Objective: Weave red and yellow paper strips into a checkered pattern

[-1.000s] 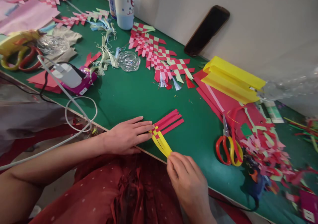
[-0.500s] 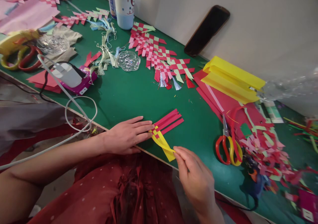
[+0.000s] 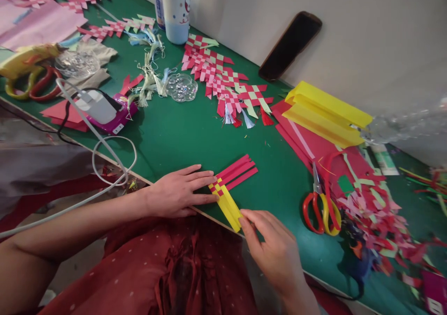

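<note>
A small woven piece of red and yellow paper strips (image 3: 217,187) lies near the table's front edge, its red ends (image 3: 238,171) pointing up and right, its yellow ends (image 3: 228,208) running down and right. My left hand (image 3: 183,190) rests flat with fingers spread, the fingertips touching the left side of the checkered part. At the lower end of the yellow strips, my right hand (image 3: 268,240) pinches one between thumb and forefinger. Which strip it holds is partly hidden by the fingers.
Scissors (image 3: 317,208) with red and yellow handles lie to the right, beside paper scraps (image 3: 375,217). Finished checkered paper fish (image 3: 223,75) overlap behind. A phone (image 3: 291,44) leans on the wall. A white cable (image 3: 113,159) loops at the left; a bottle (image 3: 176,14) stands behind.
The yellow strip that curved out to the right now lies straight alongside the other yellow ends. My right hand has shifted slightly left with it. My left fingers have spread a little.
</note>
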`<state>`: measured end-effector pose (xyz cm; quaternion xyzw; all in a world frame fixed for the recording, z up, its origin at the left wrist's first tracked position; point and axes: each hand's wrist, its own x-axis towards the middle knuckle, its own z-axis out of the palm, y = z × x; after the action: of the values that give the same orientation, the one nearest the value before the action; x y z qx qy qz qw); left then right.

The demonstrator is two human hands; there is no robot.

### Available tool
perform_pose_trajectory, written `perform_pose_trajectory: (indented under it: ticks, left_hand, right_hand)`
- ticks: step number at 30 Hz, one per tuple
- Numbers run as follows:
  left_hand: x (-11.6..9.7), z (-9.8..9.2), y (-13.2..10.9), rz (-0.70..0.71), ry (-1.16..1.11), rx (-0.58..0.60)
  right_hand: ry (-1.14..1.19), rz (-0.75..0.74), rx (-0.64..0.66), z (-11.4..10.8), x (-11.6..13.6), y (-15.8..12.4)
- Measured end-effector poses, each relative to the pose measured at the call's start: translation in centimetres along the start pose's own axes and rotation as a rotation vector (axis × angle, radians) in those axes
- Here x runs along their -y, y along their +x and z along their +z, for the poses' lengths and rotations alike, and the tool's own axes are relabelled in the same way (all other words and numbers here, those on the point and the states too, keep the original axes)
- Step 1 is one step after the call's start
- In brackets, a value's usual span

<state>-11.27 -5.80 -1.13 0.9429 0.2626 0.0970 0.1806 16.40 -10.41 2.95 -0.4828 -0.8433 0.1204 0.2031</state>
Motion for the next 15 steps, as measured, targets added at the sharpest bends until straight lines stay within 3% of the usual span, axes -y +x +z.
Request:
perform_pose_trajectory:
  ticks: [7, 15]
  left_hand:
    - [0.0, 0.1, 0.1, -0.009, 0.023, 0.038]
    - [0.0, 0.5, 0.1, -0.031, 0.029, 0.025]
  right_hand:
    - [-0.046, -0.041, -0.037, 1.9, -0.4, 1.0]
    - [-0.058, -0.186, 0.118, 3.6, -1.6, 5.8]
